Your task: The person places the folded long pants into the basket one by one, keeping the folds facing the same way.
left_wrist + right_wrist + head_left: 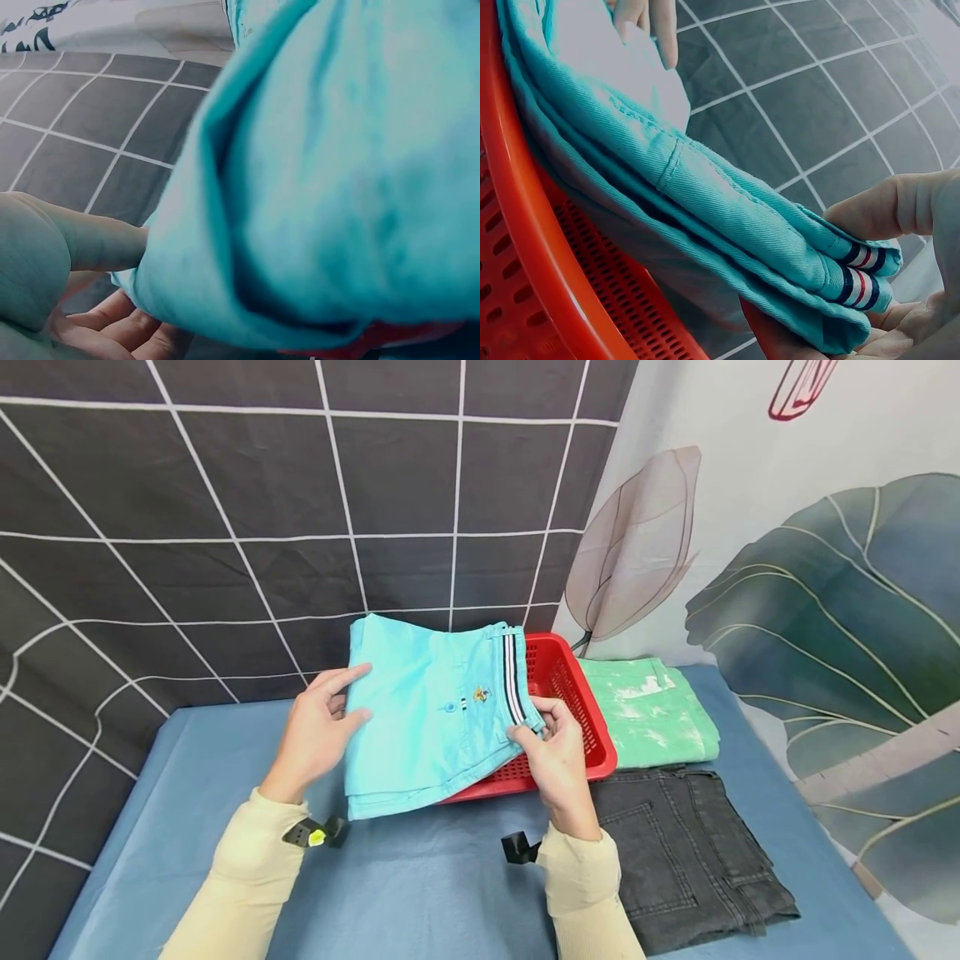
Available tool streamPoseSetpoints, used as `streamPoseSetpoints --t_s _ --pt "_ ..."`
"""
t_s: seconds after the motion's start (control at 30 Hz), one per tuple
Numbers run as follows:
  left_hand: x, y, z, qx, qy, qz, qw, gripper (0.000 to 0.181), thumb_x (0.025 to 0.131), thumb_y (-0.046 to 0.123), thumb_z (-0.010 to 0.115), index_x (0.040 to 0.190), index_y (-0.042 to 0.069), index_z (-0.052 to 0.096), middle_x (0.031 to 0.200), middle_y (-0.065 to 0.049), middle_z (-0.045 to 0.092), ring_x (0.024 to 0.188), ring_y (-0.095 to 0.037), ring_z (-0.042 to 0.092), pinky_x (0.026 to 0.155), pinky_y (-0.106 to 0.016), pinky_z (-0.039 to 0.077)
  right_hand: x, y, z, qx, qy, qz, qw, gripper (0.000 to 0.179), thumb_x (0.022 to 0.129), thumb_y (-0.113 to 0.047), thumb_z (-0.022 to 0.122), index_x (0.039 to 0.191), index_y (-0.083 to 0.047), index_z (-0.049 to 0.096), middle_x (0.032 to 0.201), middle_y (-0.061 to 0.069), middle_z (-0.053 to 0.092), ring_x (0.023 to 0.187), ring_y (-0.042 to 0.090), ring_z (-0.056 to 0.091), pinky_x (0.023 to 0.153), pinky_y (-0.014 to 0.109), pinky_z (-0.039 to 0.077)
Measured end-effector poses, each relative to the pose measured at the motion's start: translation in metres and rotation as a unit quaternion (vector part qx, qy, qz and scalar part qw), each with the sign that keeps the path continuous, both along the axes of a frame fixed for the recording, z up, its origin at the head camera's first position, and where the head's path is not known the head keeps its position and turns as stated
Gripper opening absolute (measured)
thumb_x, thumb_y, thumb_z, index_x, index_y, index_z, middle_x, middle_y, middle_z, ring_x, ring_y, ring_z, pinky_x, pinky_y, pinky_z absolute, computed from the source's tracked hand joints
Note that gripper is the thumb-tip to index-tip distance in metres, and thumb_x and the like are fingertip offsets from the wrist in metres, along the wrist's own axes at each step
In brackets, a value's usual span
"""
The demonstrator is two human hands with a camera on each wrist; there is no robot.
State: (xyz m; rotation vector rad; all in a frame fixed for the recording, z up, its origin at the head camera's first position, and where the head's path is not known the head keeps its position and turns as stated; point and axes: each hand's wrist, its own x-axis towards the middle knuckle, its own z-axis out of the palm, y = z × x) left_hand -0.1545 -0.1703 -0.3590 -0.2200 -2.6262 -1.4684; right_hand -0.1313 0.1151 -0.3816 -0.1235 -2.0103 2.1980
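Observation:
Folded turquoise shorts (420, 710), with a button, a small embroidered figure and a dark-and-white striped band, lie tilted over a red plastic basket (581, 710) and hide much of it. My left hand (318, 727) holds their left edge, thumb and index finger on the front, other fingers passing behind the cloth. On the opposite side, my right hand (555, 756) pinches the striped corner between thumb and fingers. Several stacked layers of the shorts (727, 217) show in the right wrist view, with the right thumb on top and fingers beneath.
A folded green-and-white garment (648, 710) lies right of the basket. In front of it are folded dark grey jeans (690, 852). All rest on a blue cloth-covered surface (420, 893). A black gridded backdrop (285, 485) rises behind, beside a leaf-printed one (825, 610).

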Motion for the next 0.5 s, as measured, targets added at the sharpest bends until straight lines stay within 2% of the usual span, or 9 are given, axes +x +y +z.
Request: streamPoseSetpoints --t_s 0.23,0.5 --pt "-0.005 0.007 -0.004 -0.015 0.002 0.009 0.9998 0.054 0.092 -0.003 0.067 0.143 0.008 0.057 0.142 -0.016 0.049 0.126 -0.039 0.056 0.104 -0.050 0.045 -0.001 0.005 -0.001 -0.001 0.001 -0.004 1.0000 0.040 0.086 0.013 0.058 0.125 0.005 0.053 0.118 0.019 0.062 0.088 0.016 0.065 0.073 0.022 0.056" --pt "-0.012 0.013 -0.009 -0.003 -0.007 0.005 1.0000 0.054 0.092 -0.004 0.067 0.144 0.008 0.056 0.143 -0.016 0.048 0.126 -0.036 0.057 0.104 -0.048 0.046 -0.004 0.010 -0.004 0.017 -0.004 -0.013 0.9998 0.039 0.086 0.011 0.057 0.125 0.006 0.053 0.115 0.023 0.064 0.084 0.013 0.066 0.071 0.022 0.055"
